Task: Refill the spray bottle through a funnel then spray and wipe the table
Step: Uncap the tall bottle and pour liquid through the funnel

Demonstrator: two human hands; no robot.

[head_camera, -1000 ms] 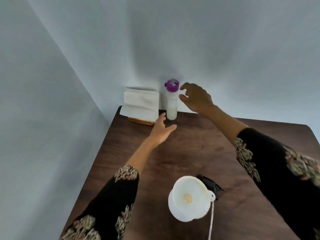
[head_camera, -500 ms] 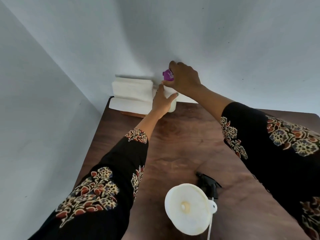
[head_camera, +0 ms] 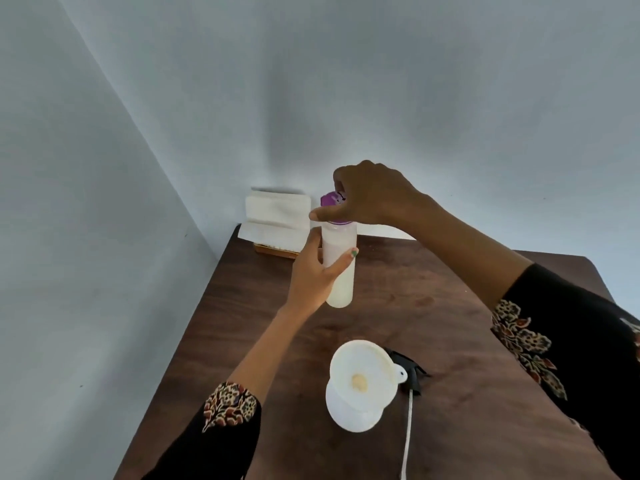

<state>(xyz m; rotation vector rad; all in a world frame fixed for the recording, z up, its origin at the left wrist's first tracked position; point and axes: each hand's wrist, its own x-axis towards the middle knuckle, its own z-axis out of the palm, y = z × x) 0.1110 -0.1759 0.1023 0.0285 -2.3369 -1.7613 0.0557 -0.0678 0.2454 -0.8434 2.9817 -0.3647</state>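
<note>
Wooden table (head_camera: pixel 450 341), dark brown, pushed into a wall corner; it carries everything here. Folded white cloth (head_camera: pixel 277 216) sits on a small wooden holder at the far corner, near the hands but not touched.

Refill bottle (head_camera: pixel 340 268): translucent plastic cylinder w/ milky liquid, looks most of the way full, so prob. moderately heavy for its size & top-heavy if tipped. Walls smooth, likely slick & a bit squeezable, so best taken round the mid-body, not pinched hard once the cap is off. Seems lifted or just off the tabletop, upright; can't tell for sure.

Left hand (head_camera: pixel 313 278) wraps the bottle's middle, thumb across the front, fingers behind. Right hand (head_camera: pixel 370 195) curls down over the purple cap (head_camera: pixel 329 199), thumb & fingertips pinching it, prob. to twist or flip it open.

White funnel (head_camera: pixel 362 372) sits in the neck of the white spray bottle (head_camera: pixel 353 410), nearer the camera, well apart from both hands. Black trigger sprayer head (head_camera: pixel 408 370) w/ its dip tube (head_camera: pixel 408 434) lies on the table just beside the funnel, unscrewed.
</note>
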